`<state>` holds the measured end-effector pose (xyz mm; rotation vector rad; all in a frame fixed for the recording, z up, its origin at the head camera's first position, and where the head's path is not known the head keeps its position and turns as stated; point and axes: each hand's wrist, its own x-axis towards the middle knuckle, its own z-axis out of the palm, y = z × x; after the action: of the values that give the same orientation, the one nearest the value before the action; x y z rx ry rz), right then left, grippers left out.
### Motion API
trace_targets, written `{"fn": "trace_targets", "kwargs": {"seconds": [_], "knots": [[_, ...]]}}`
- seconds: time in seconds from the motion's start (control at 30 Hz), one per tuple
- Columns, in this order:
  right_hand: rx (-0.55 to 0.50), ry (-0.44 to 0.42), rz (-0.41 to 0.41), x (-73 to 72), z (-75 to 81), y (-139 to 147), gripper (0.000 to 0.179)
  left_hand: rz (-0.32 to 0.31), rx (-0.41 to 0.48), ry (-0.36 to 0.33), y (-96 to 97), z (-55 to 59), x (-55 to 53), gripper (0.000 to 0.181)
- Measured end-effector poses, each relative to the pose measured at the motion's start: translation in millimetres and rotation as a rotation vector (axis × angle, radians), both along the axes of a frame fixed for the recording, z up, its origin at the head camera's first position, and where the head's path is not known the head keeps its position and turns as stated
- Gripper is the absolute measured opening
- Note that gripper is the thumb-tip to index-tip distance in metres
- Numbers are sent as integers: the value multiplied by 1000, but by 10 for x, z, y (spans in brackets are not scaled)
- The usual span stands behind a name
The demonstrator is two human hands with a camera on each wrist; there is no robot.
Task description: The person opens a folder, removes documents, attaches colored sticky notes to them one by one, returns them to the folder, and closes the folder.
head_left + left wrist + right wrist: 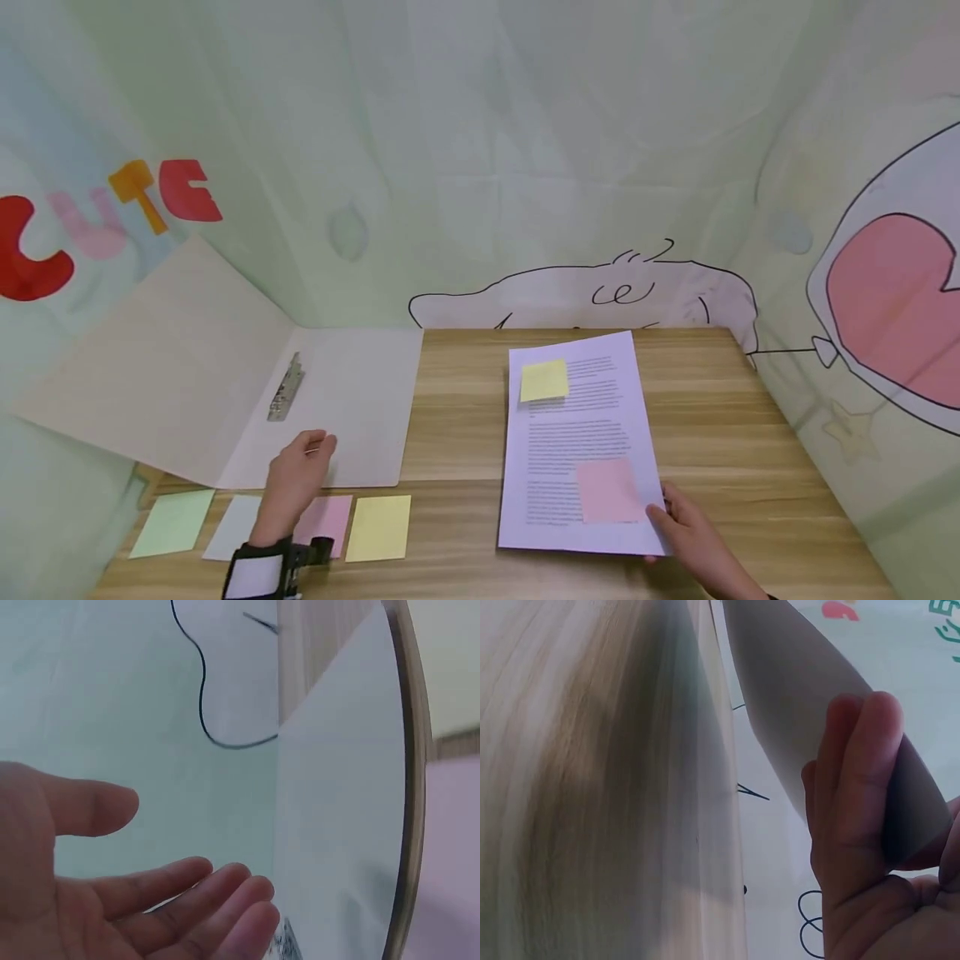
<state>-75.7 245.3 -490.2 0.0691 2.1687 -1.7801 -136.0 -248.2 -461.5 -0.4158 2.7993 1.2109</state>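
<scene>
My right hand (693,533) pinches the lower right edge of a printed sheet of paper (555,517), thumb on top and fingers underneath. In the right wrist view the paper (810,697) is seen from below, lifted off the table. A yellow sticky note (545,381) is on the page's upper left and a pink one (606,492) on its lower right. Over the open file folder (360,433) hovers my left hand (296,471), holding nothing; the left wrist view shows its fingers (187,900) loosely bent, thumb apart. A metal clip (285,390) is fixed inside the folder.
Along the front left of the wooden table (457,517) lie green (172,522), pale blue (231,529), pink (330,517) and yellow (378,527) squares of paper. The folder's cover (165,358) leans up at the left. A printed curtain (487,167) hangs behind.
</scene>
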Motion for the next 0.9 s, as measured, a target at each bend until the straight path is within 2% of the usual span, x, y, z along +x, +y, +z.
{"fn": "trace_targets", "kwargs": {"seconds": [0.2,0.33,0.4,0.53,0.63,0.73,0.8,0.9], "knots": [[20,8,-44,-19,-32,8,41,154,-111,-72,-449,64,108,66],[25,-8,-68,-29,-57,26,39,272,-124,-108,-676,55,177,71],[18,-18,-70,-34,-62,33,39,308,-133,-124,-776,23,207,73],[9,-16,-66,-29,-59,42,39,343,-227,-79,-927,-44,253,69],[3,-12,-63,-18,-59,44,39,370,-278,-20,-1018,-84,263,64],[-5,-7,-64,-14,-59,48,40,407,-212,-2,-1107,-113,254,68],[-6,-3,-62,-19,-60,56,41,451,-115,44,-1158,-137,221,67],[-11,0,-64,-35,-57,68,41,546,103,98,-1213,-171,150,66]]}}
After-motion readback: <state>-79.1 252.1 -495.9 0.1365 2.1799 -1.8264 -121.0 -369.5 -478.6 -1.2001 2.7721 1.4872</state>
